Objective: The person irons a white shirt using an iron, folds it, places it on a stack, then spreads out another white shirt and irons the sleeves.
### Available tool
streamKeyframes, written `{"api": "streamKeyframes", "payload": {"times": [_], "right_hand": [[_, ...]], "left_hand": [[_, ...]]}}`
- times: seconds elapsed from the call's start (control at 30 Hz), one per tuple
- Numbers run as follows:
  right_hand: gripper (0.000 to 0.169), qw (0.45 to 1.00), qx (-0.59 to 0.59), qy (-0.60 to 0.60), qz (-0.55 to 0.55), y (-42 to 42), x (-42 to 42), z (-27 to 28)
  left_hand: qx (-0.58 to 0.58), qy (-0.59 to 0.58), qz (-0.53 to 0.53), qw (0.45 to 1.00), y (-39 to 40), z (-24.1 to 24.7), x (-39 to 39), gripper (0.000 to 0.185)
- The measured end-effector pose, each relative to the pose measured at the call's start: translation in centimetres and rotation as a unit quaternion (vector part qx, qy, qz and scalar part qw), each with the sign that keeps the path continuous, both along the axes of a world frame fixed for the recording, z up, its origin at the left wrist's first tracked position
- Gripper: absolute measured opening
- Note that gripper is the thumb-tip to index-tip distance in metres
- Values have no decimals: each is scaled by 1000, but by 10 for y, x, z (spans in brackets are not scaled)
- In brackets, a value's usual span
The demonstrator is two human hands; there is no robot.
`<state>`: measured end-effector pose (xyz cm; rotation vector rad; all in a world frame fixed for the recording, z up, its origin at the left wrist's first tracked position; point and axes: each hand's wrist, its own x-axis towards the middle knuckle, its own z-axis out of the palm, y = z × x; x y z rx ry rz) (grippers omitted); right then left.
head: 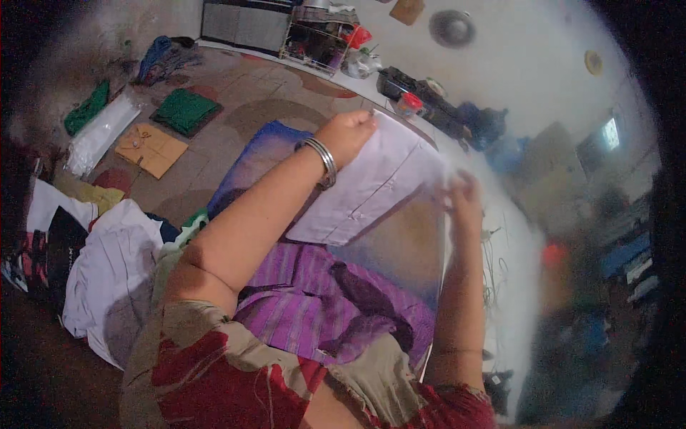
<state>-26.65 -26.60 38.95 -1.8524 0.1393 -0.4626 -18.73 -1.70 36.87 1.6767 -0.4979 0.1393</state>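
A pale white-lavender shirt [370, 187], folded into a flat rectangle with its button placket showing, lies slantwise before me. My left hand [348, 137], with metal bangles at the wrist, pinches its far left corner. Blurred by motion, my right hand [463, 201] is at the shirt's right edge, fingers partly spread; whether they hold the fabric cannot be made out. Under the shirt is a blue mat with a tan middle [410, 230]. Purple striped cloth [321, 316] covers my lap, just below the shirt's near end.
On the tiled floor to the left lie a folded orange-tan shirt [151, 149], a folded green garment [186, 111] and clear plastic packaging [102, 134]. Crumpled white clothes [115, 268] are heaped at my left side. A red-lidded jar [410, 103] stands by the wall, near a wire rack [316, 45].
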Motion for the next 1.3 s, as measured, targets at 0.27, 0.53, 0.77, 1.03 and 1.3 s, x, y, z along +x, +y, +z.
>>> {"api": "streamKeyframes", "payload": {"times": [0.27,0.53,0.77,1.03,1.3], "right_hand": [[82,857,288,309,296,60,-3,-13],[65,868,260,333,260,131,44,-3],[36,882,-25,349,315,210,102,-32],[39,842,259,293,373,504,191,-73],[33,792,368,275,402,654,283,-197]], "left_hand": [[108,-122,94,982,8,-5,-23,25],[124,-344,119,923,22,-51,-57,31],[127,-271,108,948,147,-87,-24,28],[293,205,572,738,535,-325,138,26],[-578,185,378,699,573,-358,114,49]]}}
